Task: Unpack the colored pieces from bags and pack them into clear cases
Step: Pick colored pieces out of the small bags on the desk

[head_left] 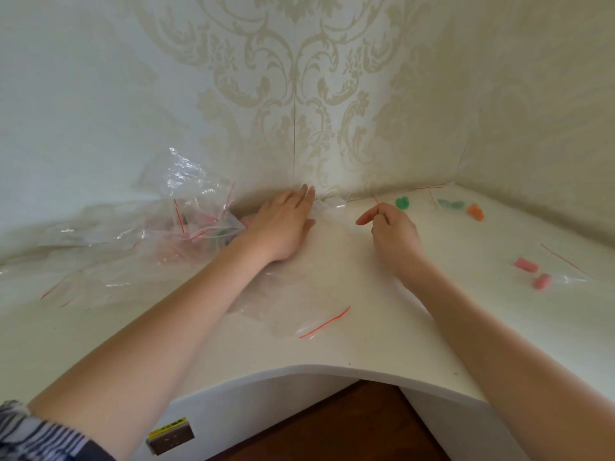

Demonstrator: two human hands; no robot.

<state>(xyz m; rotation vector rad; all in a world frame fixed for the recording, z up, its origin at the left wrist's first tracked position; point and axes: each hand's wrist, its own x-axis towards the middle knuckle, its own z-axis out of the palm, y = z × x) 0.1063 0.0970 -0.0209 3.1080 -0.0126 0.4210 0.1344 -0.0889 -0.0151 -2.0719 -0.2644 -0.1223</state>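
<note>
My left hand (283,224) lies flat on the white table (349,344), fingers straight toward the wall, fingertips next to a crumpled clear wrapper (331,204). My right hand (394,234) has its fingers curled, and thumb and forefinger pinch the red-striped edge of a small clear bag (377,200). Just past it lies a green piece (402,202). Farther right are teal pieces (451,203) and an orange piece (476,211). Two pink pieces (526,264) lie at the right by another clear bag (572,277). No clear case is plainly visible.
A heap of clear zip bags (196,207) with red strips, some holding coloured pieces, fills the left of the table. An empty flat bag (319,322) lies between my forearms. Patterned walls close the corner behind. The table's curved front edge (316,369) is near me.
</note>
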